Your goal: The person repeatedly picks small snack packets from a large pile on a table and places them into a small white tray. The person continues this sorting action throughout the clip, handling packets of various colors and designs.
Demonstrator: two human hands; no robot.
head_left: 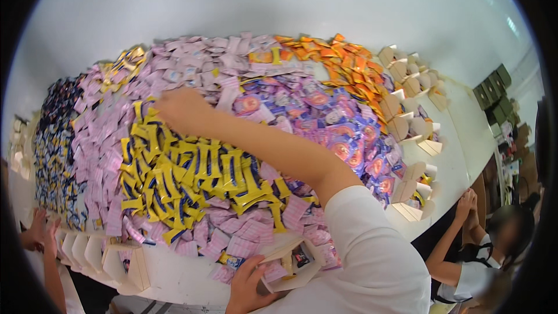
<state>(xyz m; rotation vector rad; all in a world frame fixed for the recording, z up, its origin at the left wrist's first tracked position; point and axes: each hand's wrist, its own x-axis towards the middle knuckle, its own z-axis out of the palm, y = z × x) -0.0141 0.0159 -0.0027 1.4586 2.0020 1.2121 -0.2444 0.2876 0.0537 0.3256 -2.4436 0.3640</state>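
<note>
My left hand [249, 286] grips a small cream cardboard box [311, 276] at the table's near edge. Inside the open box lie a pink packet, a dark one and other small pieces. Stretched across the heap, my right hand [183, 110] is at the far-left end of the yellow and blue wrapped sweets [192, 168]. Its fingers are curled down, close to pale pink packets; whatever they hold is hidden. Pink striped packets [256, 229] lie between the yellow sweets and the box. Purple packets [349, 134] are spread to the right of my forearm.
Orange packets [349, 64] are heaped at the far right, dark blue ones [58, 145] at the left. Cream boxes [407, 128] line the table's right side; more boxes [93, 253] stand near left. Another person's hands [43, 232] are at the left; a person [465, 250] is at the right.
</note>
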